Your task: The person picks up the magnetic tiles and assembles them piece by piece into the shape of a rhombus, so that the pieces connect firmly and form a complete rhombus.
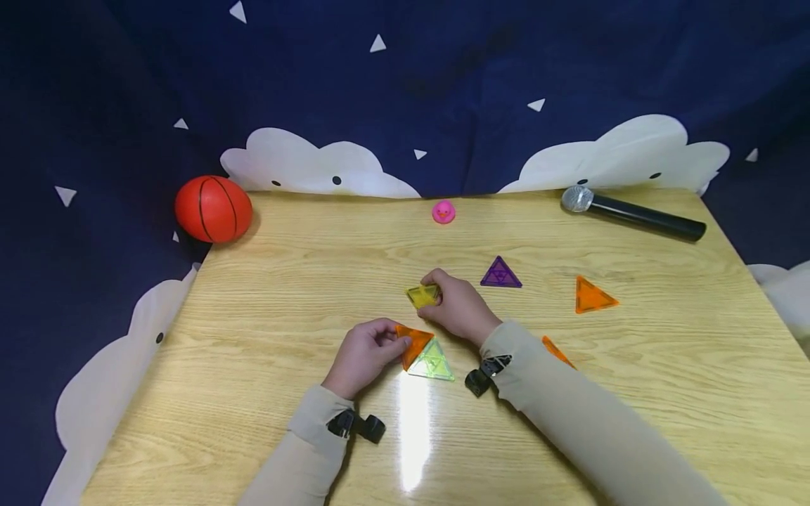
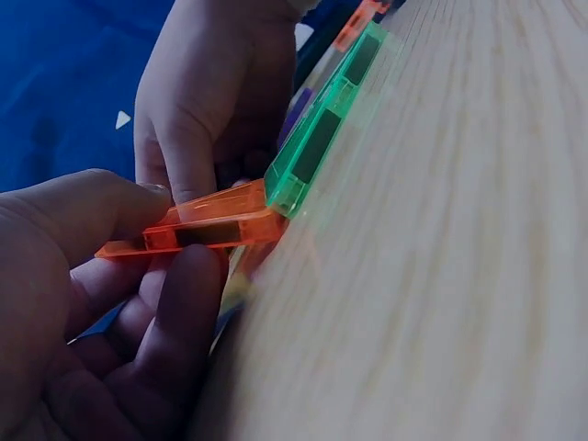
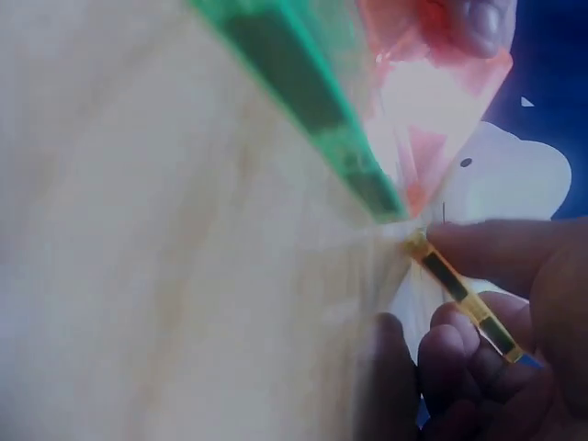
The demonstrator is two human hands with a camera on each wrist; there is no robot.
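Observation:
Between thumb and fingers, my left hand (image 1: 363, 355) pinches an orange triangular magnetic tile (image 1: 414, 342), tilted up off the table in the left wrist view. Along one edge that tile meets a green triangular magnetic tile (image 1: 433, 362), which lies on the wood or very close to it. My right hand (image 1: 460, 306) pinches a yellow magnetic tile (image 1: 422, 295) just beyond the orange one. In the right wrist view the yellow tile (image 3: 464, 299) stands edge-on, one corner near where the orange and green tiles meet. Fingers hide part of the yellow tile.
Right of the hands lie a purple triangle tile (image 1: 500, 274) and an orange triangle tile (image 1: 593, 295). Another orange tile (image 1: 558, 351) is partly behind the right sleeve. Along the back are a red ball (image 1: 214, 209), a pink duck (image 1: 444, 211) and a microphone (image 1: 633, 213).

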